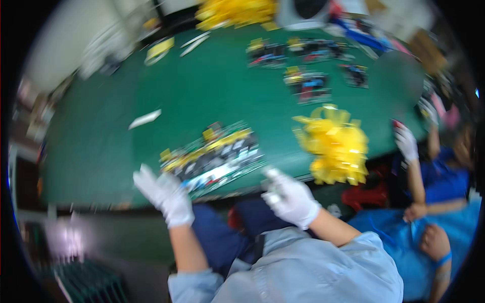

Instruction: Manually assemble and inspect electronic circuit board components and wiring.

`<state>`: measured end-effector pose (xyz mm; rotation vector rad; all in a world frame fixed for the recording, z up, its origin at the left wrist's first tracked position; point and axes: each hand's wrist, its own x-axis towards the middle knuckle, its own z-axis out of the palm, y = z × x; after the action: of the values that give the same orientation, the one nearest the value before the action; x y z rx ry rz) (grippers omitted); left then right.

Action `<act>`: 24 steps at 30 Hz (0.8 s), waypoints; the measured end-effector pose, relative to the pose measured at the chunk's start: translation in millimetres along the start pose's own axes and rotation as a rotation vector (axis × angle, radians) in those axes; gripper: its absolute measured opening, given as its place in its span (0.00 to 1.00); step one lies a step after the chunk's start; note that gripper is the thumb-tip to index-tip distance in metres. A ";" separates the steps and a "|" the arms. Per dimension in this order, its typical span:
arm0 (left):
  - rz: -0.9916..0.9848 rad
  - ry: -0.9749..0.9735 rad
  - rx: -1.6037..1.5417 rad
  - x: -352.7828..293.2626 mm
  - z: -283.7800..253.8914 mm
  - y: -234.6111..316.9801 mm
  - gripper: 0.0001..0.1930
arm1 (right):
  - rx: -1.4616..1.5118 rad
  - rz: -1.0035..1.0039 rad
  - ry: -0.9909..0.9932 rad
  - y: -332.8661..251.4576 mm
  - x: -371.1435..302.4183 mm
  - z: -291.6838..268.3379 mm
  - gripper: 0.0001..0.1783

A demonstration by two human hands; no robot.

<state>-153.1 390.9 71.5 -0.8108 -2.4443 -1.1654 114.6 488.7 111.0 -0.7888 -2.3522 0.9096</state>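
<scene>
A long circuit board lies aslant near the table's front edge, carrying black parts, yellow pieces and a pale strip. My left hand, in a white glove, is at the board's lower left end with its fingers stretched out. Whether it touches the board is unclear. Beyond the board's right end is my right hand, also gloved, with its fingers bent. Motion blur hides whether anything small is between them. To the right of the board sits a heap of yellow tape-like strips.
Several smaller circuit boards lie on the far side of the green table. A white strip lies at left; more yellow strips are piled at the back. At right, a co-worker's gloved hand reaches over the edge.
</scene>
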 end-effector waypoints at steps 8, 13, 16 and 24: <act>0.447 -0.096 -0.216 1.0 -57.6 0.4 0.13 | 0.055 0.082 -0.064 16.6 -3.3 4.9 0.27; 0.539 -0.329 -0.050 -22.5 -64.9 48.9 0.22 | 0.147 -0.003 -0.063 5.3 31.7 -7.8 0.22; 0.582 -0.476 0.229 -24.1 -62.2 63.3 0.28 | -0.009 -0.300 -0.048 -2.8 69.7 -20.4 0.23; 0.606 -0.595 0.356 -12.4 -34.5 60.9 0.15 | -0.306 -0.403 -0.338 -34.5 117.8 -7.0 0.19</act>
<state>-104.8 390.4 123.6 -1.7933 -2.4081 -0.2749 23.7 548.9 167.9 -0.2535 -2.8479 0.5500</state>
